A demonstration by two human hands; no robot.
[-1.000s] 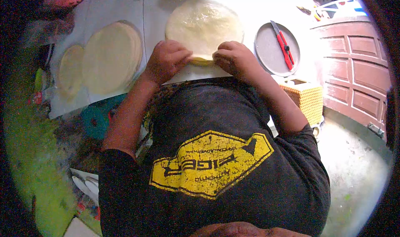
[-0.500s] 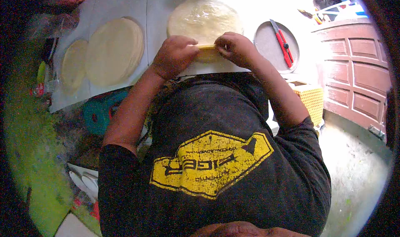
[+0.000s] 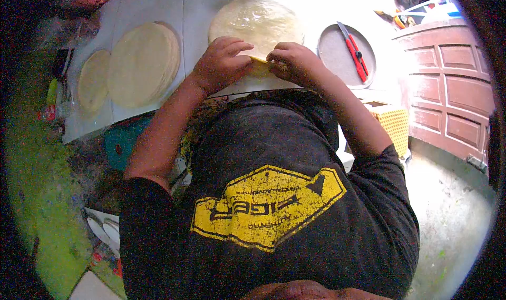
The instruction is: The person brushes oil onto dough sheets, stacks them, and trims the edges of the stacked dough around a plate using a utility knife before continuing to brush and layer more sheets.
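Note:
A stack of round, thin, pale dough sheets (image 3: 258, 23) with a shiny top lies on the white table in front of me. At its near edge my left hand (image 3: 224, 63) is closed, thumb and fingers pinching the rim of the sheet. Just to the right, my right hand (image 3: 296, 63) pinches the same rim. A short yellowish strip of the edge shows raised between the two hands. How many layers they grip is hidden by the fingers.
Left on the table (image 3: 200, 5) lie a larger stack of pale round sheets (image 3: 142, 63) and a smaller one (image 3: 94, 81). A red cutter knife (image 3: 356, 55) rests on a round grey plate (image 3: 332, 55) at right. Beyond are a yellow woven basket (image 3: 392, 125) and a brown panelled door (image 3: 448, 84).
Both hands stay at the near edge of the stack, with small finger shifts. The raised strip between them looks narrower and more slanted. The view has shifted slightly.

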